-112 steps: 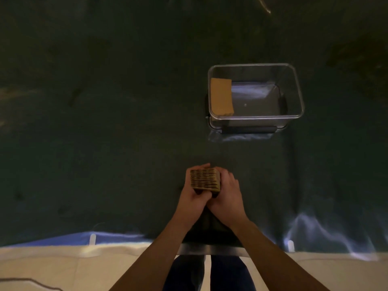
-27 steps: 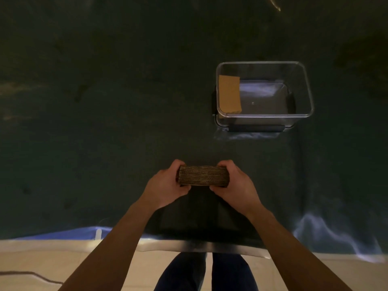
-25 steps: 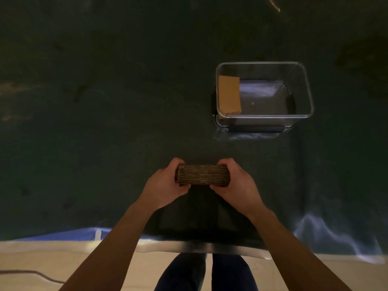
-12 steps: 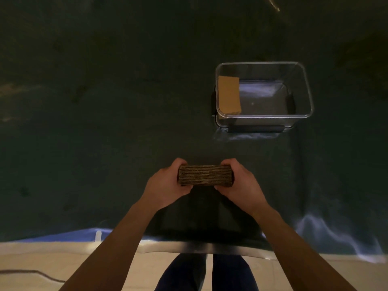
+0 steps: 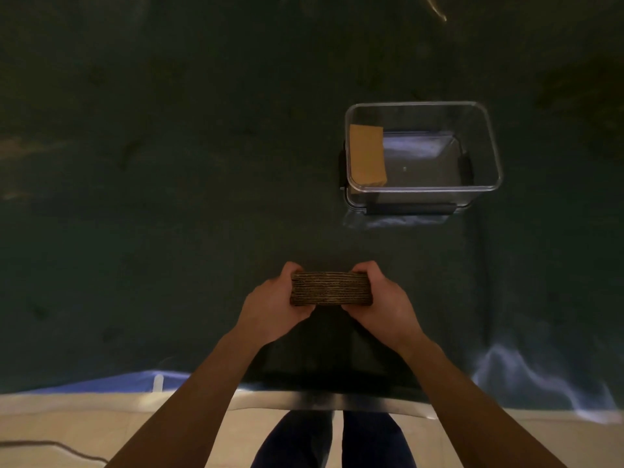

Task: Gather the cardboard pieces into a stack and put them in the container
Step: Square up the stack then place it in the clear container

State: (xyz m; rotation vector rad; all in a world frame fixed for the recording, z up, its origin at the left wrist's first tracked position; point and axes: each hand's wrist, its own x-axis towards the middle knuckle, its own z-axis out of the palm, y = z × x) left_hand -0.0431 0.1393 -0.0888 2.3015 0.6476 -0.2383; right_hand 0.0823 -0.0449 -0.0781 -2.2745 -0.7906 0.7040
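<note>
A thick stack of brown cardboard pieces (image 5: 331,288) lies lengthwise between my two hands, its layered edge facing me. My left hand (image 5: 271,307) grips its left end and my right hand (image 5: 381,304) grips its right end, just above the dark table surface near the front. A clear plastic container (image 5: 422,189) stands farther back and to the right. Inside it, one tan cardboard piece (image 5: 367,155) leans against its left wall.
The table (image 5: 169,197) is covered with a dark green sheet, whose front edge runs near my body. Below it are a pale floor (image 5: 67,427) and my dark trousers (image 5: 334,440). A thin cable (image 5: 50,445) lies on the floor at bottom left.
Over 4.5 seconds the stack went from being held end-on in close hands to being held lengthwise with the hands apart at its ends. In the last second it has barely moved.
</note>
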